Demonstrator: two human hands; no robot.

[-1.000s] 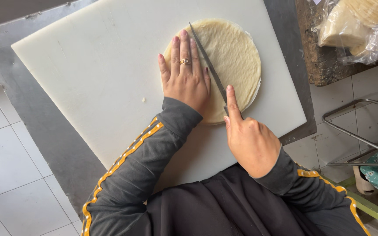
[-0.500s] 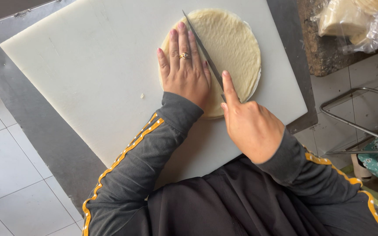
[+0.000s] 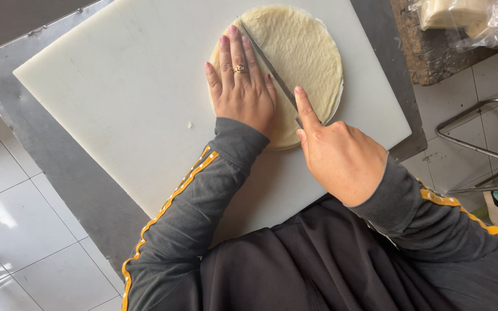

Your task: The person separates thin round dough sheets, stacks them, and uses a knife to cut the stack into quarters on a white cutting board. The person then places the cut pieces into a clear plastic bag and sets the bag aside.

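A stack of round pale flatbreads (image 3: 306, 57) lies on a large white cutting board (image 3: 128, 103). My left hand (image 3: 240, 86), with a ring on one finger, presses flat on the left half of the stack. My right hand (image 3: 341, 158) grips a knife (image 3: 269, 63), index finger stretched along the blade's back. The blade lies diagonally across the stack, its tip near the far left edge. The knife handle is hidden inside my fist.
The board rests on a grey metal table (image 3: 76, 190) above a white tiled floor (image 3: 24, 242). A clear plastic bag of pale dough or bread (image 3: 468, 17) sits on a dark surface at the top right. A metal frame (image 3: 479, 150) stands at the right.
The knife blade has slid toward the far edge of the stack. My left hand stays pressed on the flatbreads.
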